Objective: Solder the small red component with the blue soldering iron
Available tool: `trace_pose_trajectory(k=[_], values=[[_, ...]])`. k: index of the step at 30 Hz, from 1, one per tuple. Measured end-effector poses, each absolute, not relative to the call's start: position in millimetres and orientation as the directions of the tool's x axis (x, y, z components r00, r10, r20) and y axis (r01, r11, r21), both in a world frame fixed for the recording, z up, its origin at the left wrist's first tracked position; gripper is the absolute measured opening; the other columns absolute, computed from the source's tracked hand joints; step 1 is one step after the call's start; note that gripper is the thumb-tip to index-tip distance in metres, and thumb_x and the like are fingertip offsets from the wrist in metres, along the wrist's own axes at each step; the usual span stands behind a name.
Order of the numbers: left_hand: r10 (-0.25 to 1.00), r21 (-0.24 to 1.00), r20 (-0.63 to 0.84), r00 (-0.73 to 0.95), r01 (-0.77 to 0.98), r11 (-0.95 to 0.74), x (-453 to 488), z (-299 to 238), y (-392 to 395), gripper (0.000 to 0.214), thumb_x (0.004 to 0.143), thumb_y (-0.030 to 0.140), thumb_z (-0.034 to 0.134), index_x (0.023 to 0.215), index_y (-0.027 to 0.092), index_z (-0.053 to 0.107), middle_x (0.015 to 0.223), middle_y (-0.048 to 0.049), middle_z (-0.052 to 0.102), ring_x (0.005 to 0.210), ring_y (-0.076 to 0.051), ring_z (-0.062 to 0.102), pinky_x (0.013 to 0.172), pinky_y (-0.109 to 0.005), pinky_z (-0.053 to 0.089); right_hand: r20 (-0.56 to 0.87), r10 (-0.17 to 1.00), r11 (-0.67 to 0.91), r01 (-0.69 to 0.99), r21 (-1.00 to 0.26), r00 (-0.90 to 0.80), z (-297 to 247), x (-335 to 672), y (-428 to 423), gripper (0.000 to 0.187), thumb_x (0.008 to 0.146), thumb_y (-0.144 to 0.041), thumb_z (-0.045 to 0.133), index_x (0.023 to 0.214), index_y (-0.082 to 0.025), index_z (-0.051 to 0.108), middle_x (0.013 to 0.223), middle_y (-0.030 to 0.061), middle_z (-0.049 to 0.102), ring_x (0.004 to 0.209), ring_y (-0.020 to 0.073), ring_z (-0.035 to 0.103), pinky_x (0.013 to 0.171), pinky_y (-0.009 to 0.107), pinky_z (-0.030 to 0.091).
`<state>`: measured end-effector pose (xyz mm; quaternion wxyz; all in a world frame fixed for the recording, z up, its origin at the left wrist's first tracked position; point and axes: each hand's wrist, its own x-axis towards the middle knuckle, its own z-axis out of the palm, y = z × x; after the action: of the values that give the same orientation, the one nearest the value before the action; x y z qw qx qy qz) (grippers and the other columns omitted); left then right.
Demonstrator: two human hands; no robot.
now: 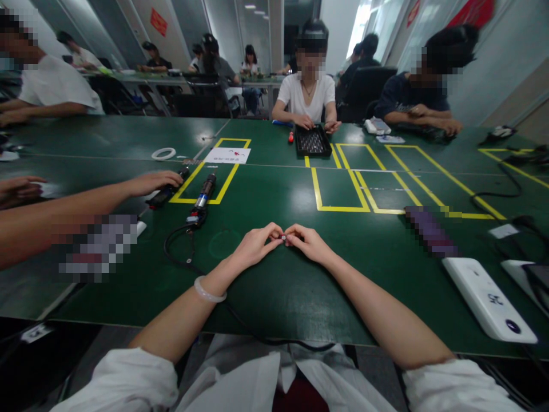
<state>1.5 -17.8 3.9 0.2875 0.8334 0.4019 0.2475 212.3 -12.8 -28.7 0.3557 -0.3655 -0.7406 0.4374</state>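
My left hand [262,243] and my right hand [305,241] meet fingertip to fingertip just over the green table [274,303]. Both are closed in a pinch on one tiny part [283,237], pale or silvery in the middle. It is too small to name and mostly covered by the fingers. Left of my hands lies an electric screwdriver [205,193] with a dark body, a blue band and a black cord, its tip pointing away from me. A pale bangle [210,290] circles my left wrist.
A co-worker's hand [156,180] rests on another dark tool [162,195] at left. Opposite, a person handles a black tray [313,141] of small parts. Yellow tape outlines [343,208] mark the table. A white power bank [489,300] lies at right; a white paper [226,155] lies beyond the screwdriver.
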Motion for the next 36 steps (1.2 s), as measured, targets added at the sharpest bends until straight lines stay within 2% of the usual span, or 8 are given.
trace_pose_trajectory(k=[3,7,12,25,28,31,34,36], values=[[0.825,0.687,0.176,0.538,0.533,-0.494,0.6,2.5,-16.4,0.022,0.092,0.039,0.05,0.104,0.023,0.057,0.097,-0.0011,0.069,0.09,-0.016,0.066,0.081,-0.027,0.049,0.229,0.85,0.361,0.209,-0.909,-0.473,-27.9,212.2,-13.0,0.021,0.089,-0.033,0.056,0.105,-0.018,0.056,0.081,0.0015,0.066,0.069,0.0127,0.059,0.067,0.025,0.046],[0.833,0.69,0.174,0.526,0.538,-0.484,0.2,2.8,-15.9,0.024,0.091,0.042,0.05,0.103,0.023,0.058,0.097,-0.0013,0.068,0.09,-0.016,0.066,0.081,-0.027,0.049,0.258,0.832,0.391,0.189,-0.901,-0.491,-28.9,211.6,-12.9,0.024,0.083,-0.028,0.064,0.103,-0.018,0.056,0.08,0.0,0.063,0.069,0.0122,0.058,0.067,0.025,0.046],[0.824,0.689,0.171,0.541,0.532,-0.492,1.2,5.3,-17.0,0.022,0.091,0.04,0.051,0.103,0.022,0.057,0.098,-0.0016,0.068,0.09,-0.016,0.066,0.082,-0.027,0.05,0.26,0.833,0.403,0.214,-0.89,-0.489,-32.4,211.6,-11.8,0.017,0.085,-0.027,0.061,0.1,-0.019,0.057,0.081,0.0003,0.063,0.07,0.012,0.057,0.067,0.025,0.046],[0.813,0.695,0.151,0.563,0.524,-0.492,0.8,2.0,-16.0,0.023,0.091,0.041,0.05,0.104,0.023,0.055,0.1,-0.0026,0.067,0.093,-0.017,0.065,0.083,-0.029,0.05,0.259,0.841,0.42,0.273,-0.865,-0.475,-29.2,211.9,-13.4,0.015,0.087,-0.028,0.058,0.099,-0.018,0.058,0.081,0.0008,0.063,0.068,0.012,0.057,0.065,0.024,0.046],[0.823,0.621,0.205,0.529,0.58,-0.527,-3.0,6.9,-10.3,0.028,0.092,0.044,0.047,0.107,0.022,0.054,0.102,-0.0038,0.067,0.098,-0.019,0.063,0.09,-0.033,0.047,0.247,0.852,0.406,0.284,-0.869,-0.461,-30.6,212.4,-12.0,0.016,0.087,-0.029,0.058,0.099,-0.018,0.058,0.083,0.0017,0.064,0.069,0.0123,0.057,0.066,0.025,0.047],[0.868,0.446,0.318,0.381,0.748,-0.492,-23.5,12.7,3.6,0.035,0.092,0.044,0.045,0.117,0.02,0.052,0.115,-0.0069,0.063,0.112,-0.022,0.056,0.104,-0.04,0.036,0.242,0.858,0.394,0.28,-0.875,-0.452,-31.8,213.2,-10.7,0.017,0.087,-0.029,0.058,0.1,-0.018,0.057,0.082,0.0016,0.064,0.067,0.0116,0.056,0.066,0.024,0.046],[0.912,0.269,0.386,0.136,0.929,-0.253,-64.3,15.0,20.9,0.045,0.091,0.043,0.044,0.128,0.018,0.047,0.134,-0.0122,0.052,0.126,-0.028,0.044,0.109,-0.043,0.028,0.24,0.855,0.391,0.269,-0.88,-0.459,-31.0,213.4,-10.8,0.017,0.086,-0.028,0.058,0.1,-0.017,0.057,0.08,0.001,0.062,0.066,0.0111,0.055,0.064,0.024,0.046],[0.915,0.2,0.402,-0.034,0.978,-0.052,-96.9,13.8,30.4,0.054,0.089,0.044,0.045,0.134,0.015,0.042,0.142,-0.0154,0.043,0.131,-0.031,0.038,0.109,-0.045,0.027,0.24,0.855,0.391,0.267,-0.881,-0.46,-29.7,213.1,-11.3,0.017,0.086,-0.028,0.058,0.099,-0.017,0.057,0.079,0.0008,0.061,0.066,0.0112,0.055,0.064,0.024,0.045]])
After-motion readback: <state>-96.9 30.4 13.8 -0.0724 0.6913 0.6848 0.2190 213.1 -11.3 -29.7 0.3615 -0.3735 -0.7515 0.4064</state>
